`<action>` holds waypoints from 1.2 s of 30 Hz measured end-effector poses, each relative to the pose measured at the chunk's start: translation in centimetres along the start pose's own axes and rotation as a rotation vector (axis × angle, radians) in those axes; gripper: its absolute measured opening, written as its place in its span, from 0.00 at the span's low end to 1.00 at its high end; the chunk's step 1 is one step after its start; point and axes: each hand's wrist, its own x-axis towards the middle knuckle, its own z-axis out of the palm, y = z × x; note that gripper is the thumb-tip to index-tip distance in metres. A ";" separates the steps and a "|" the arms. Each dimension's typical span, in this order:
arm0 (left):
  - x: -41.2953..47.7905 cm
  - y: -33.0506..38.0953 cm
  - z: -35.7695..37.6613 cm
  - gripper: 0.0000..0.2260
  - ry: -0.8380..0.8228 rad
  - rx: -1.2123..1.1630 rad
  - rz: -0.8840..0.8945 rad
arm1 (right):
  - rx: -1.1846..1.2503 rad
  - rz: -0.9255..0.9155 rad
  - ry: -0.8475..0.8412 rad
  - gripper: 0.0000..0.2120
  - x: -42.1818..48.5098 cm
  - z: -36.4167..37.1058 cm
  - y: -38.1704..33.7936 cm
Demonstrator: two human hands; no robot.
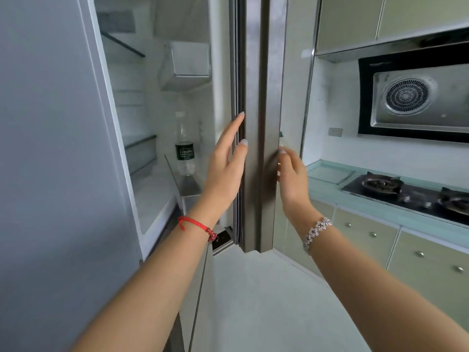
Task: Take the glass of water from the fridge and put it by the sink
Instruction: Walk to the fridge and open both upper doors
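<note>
Both hands are on the edge of the open fridge door [256, 123]: left hand [225, 163] flat, fingers spread along the inner seal; right hand [291, 171] curled loosely round the outer edge, gripping nothing else. No glass of water shows, only 1 bottle [184, 146] in the door rack. Risk: an over-swung door could topple that bottle, and the search may fail.

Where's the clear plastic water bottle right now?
The clear plastic water bottle with a dark label stands upright in the open fridge door's bin, just left of the left hand.
</note>
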 end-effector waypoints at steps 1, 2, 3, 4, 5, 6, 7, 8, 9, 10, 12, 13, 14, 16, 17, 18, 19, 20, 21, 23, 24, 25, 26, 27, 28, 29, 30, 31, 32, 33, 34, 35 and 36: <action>0.3 -0.1 0.7 0.22 0.002 -0.013 0.010 | 0.001 -0.011 0.013 0.10 0.3 -0.6 0.1; 0.7 -0.3 1.5 0.22 0.002 -0.028 0.019 | 0.000 -0.020 0.028 0.11 0.6 -1.2 0.1; 1.1 -0.5 2.3 0.23 -0.006 -0.037 0.027 | 0.003 -0.025 0.043 0.11 1.0 -1.9 0.1; 1.4 -0.7 3.0 0.23 -0.018 -0.041 0.032 | 0.001 -0.024 0.056 0.11 1.4 -2.5 0.1; 1.7 -0.9 3.7 0.22 -0.033 -0.042 0.035 | -0.002 -0.025 0.063 0.11 1.7 -3.1 0.1; 2.0 -1.1 4.5 0.22 -0.045 -0.046 0.035 | -0.008 -0.027 0.067 0.11 2.0 -3.8 0.1; 2.2 -1.3 5.2 0.22 -0.054 -0.050 0.033 | -0.007 -0.030 0.068 0.11 2.3 -4.4 0.1; 2.5 -1.5 5.9 0.22 -0.059 -0.052 0.029 | -0.006 -0.030 0.063 0.13 2.5 -5.0 0.0; 2.7 -1.7 6.7 0.23 -0.063 -0.049 0.023 | -0.009 -0.029 0.052 0.15 2.8 -5.5 -0.1; 3.0 -1.9 7.4 0.23 -0.067 -0.042 0.018 | -0.018 -0.027 0.032 0.16 3.1 -6.0 -0.2; 3.6 -2.3 9.0 0.23 -0.076 -0.024 0.010 | -0.048 -0.032 -0.028 0.20 4.0 -7.1 0.0; 3.9 -2.5 9.6 0.23 -0.081 -0.020 0.005 | -0.070 -0.038 -0.059 0.22 4.5 -7.5 0.2; 4.2 -2.8 10.5 0.23 -0.090 -0.024 -0.003 | -0.099 -0.043 -0.085 0.25 5.1 -8.0 0.4; 4.9 -3.2 11.7 0.22 -0.120 -0.020 -0.021 | -0.157 -0.058 -0.113 0.28 6.2 -8.8 0.9; 5.2 -3.4 12.3 0.22 -0.135 -0.013 -0.022 | -0.178 -0.060 -0.118 0.30 6.8 -9.1 1.1; 5.5 -3.6 12.9 0.22 -0.144 -0.009 -0.018 | -0.195 -0.058 -0.120 0.30 7.4 -9.4 1.4; 5.8 -3.8 13.4 0.22 -0.140 -0.007 -0.010 | -0.205 -0.057 -0.124 0.30 8.0 -9.8 1.7; 6.1 -4.0 13.7 0.22 -0.116 0.003 0.010 | -0.210 -0.054 -0.128 0.30 8.5 -10.0 1.9; 6.4 -4.2 14.0 0.21 -0.072 0.022 0.038 | -0.207 -0.054 -0.130 0.30 9.0 -10.2 2.1; 7.3 -5.0 14.5 0.23 0.019 0.052 0.064 | -0.204 -0.052 -0.128 0.29 10.0 -10.6 2.5; 7.7 -5.3 14.7 0.23 0.047 0.052 0.040 | -0.210 -0.044 -0.124 0.29 10.6 -10.8 2.8; 8.1 -5.5 14.8 0.23 0.053 0.047 0.002 | -0.220 -0.042 -0.123 0.29 11.0 -10.9 3.0; 8.5 -5.8 15.0 0.23 0.046 0.050 -0.034 | -0.236 -0.044 -0.117 0.29 11.4 -10.9 3.2; 8.9 -6.2 15.3 0.23 0.034 0.064 -0.056 | -0.247 -0.054 -0.110 0.29 12.0 -10.9 3.4; 9.2 -6.5 15.5 0.23 0.024 0.080 -0.059 | -0.258 -0.061 -0.100 0.29 12.4 -10.9 3.6; 9.4 -6.8 15.7 0.23 0.016 0.080 -0.054 | -0.262 -0.065 -0.093 0.30 12.9 -10.9 3.8; 9.7 -7.2 15.9 0.23 0.008 0.070 -0.050 | -0.262 -0.057 -0.083 0.30 13.4 -11.0 4.0; 9.9 -7.6 16.1 0.23 -0.004 0.062 -0.047 | -0.256 -0.045 -0.073 0.29 13.9 -11.1 4.2; 10.3 -8.1 16.2 0.23 -0.019 0.061 -0.039 | -0.251 -0.035 -0.063 0.29 14.4 -11.2 4.4; 10.7 -8.7 16.3 0.23 -0.037 0.067 -0.022 | -0.242 -0.032 -0.054 0.29 15.2 -11.4 4.8; 11.2 -9.2 16.5 0.23 -0.056 0.077 0.002 | -0.232 -0.029 -0.044 0.29 15.9 -11.6 5.2; 11.7 -9.9 16.7 0.23 -0.075 0.084 0.031 | -0.219 -0.030 -0.033 0.29 16.6 -11.7 5.6; 12.2 -10.5 16.9 0.23 -0.088 0.088 0.059 | -0.208 -0.029 -0.018 0.29 17.3 -11.7 6.0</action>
